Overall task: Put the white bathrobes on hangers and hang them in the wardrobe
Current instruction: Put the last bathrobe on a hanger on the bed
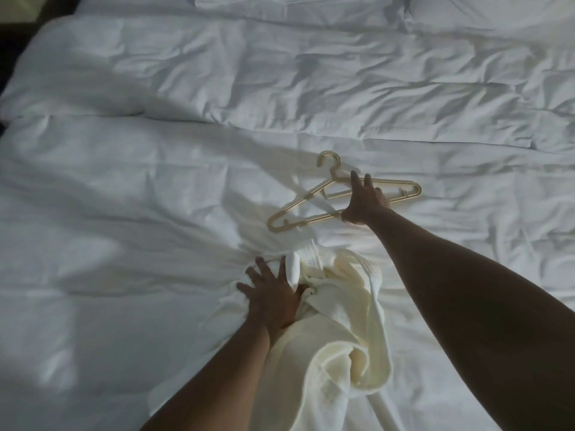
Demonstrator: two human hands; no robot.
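A cream-white bathrobe lies crumpled on the bed in front of me, trailing toward the bottom edge of the view. My left hand presses on its upper left part with the fingers spread, and the thumb sinks into a fold. A small white fold or tag stands up by that hand's fingers. Just beyond the robe a gold hanger lies flat, its hook pointing away from me. My right hand reaches out and lies over the hanger's middle, fingers stretched to the upper bar and thumb at the lower bar.
A wrinkled white duvet covers the whole bed. Pillows lie along the far edge. A dark gap shows past the bed's left side at the upper left. No wardrobe is in view.
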